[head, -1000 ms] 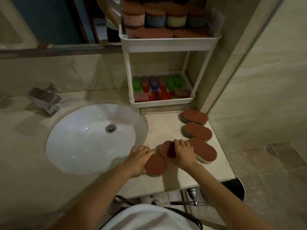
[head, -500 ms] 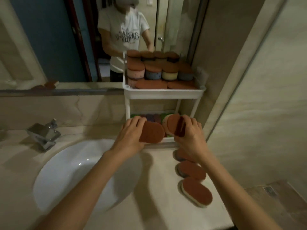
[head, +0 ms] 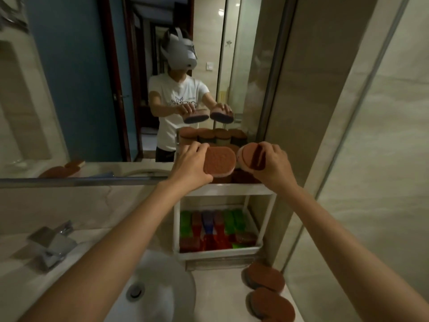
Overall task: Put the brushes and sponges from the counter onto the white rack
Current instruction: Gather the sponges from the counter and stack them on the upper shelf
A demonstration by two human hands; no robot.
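Control: Status of the hands?

Operator: Left hand (head: pixel 192 162) grips a brown sponge (head: pixel 219 162) by its left end, with the scouring face toward my camera. Right hand (head: pixel 275 163) is curled round a second sponge (head: pixel 249 156), which is tilted on edge. The two sit just beside each other; I cannot tell whether they touch.

Control: Position relative to the white rack?

Operator: Both are held over the top tier of the white rack (head: pixel 227 190), above the stacked sponges (head: pixel 241 177) lying there. I cannot tell whether either one rests on the stack.

Control: Lower tier?

Operator: Brushes (head: pixel 209 228) in green, red and blue lie packed side by side in it.

Control: Anything on the desk?

Operator: Two items. A far sponge (head: pixel 264 276) lies on the desk (head: pixel 218 293) just in front of the rack, by the right edge. A near sponge (head: pixel 271 304) lies just beside it, closer to me. The sink (head: pixel 162 291) is to their left, and the tap (head: pixel 52 247) is further left by the wall.
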